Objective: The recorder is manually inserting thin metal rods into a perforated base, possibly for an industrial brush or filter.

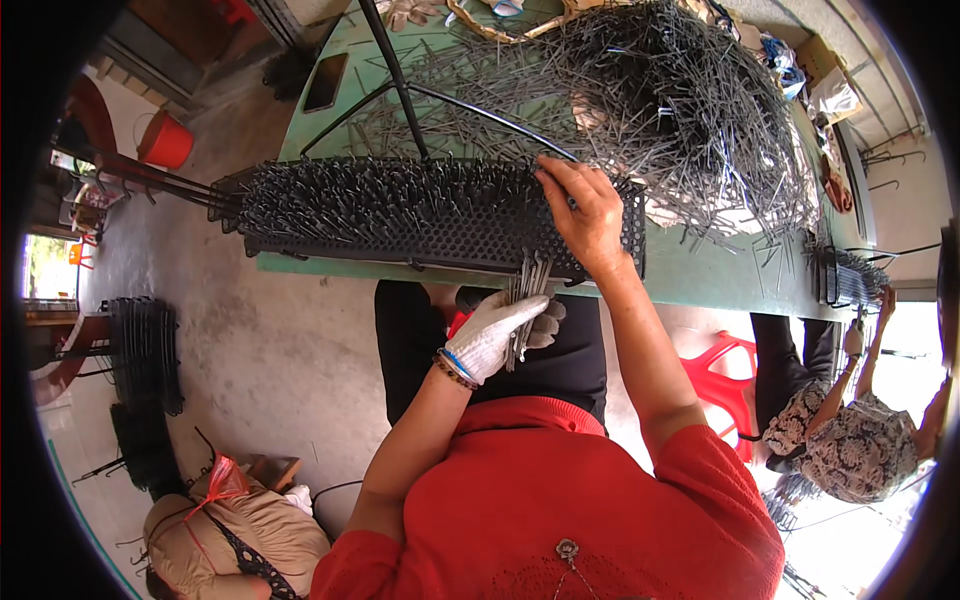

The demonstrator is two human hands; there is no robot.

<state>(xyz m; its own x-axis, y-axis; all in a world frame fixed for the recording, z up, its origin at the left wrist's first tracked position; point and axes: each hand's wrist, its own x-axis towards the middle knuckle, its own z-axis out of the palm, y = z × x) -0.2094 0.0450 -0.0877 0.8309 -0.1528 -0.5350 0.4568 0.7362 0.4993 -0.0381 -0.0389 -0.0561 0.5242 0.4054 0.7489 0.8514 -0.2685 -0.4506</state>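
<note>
My left hand (pixel 500 333), in a white glove with a blue cuff band, is closed around a bundle of thin grey metal rods (pixel 530 272). The bundle stands roughly upright below the front edge of a long black perforated rack (pixel 480 243). Many dark rods (pixel 370 195) stick up from the rack's holes on its left and far side, while bare holes show along the front and right. Bare-skinned, my right hand (pixel 587 212) is over the rack's right part, fingers pinched together near its far edge; what lies between the fingertips is too small to make out.
On the green table (pixel 700 270) lies a big heap of loose rods (pixel 680 100). A black metal frame (pixel 400 85) rises behind the rack, near a phone-like dark slab (pixel 326 80). At right, another person (pixel 850 440) works at a similar rack (pixel 855 278); a red stool (pixel 722 380) stands between us.
</note>
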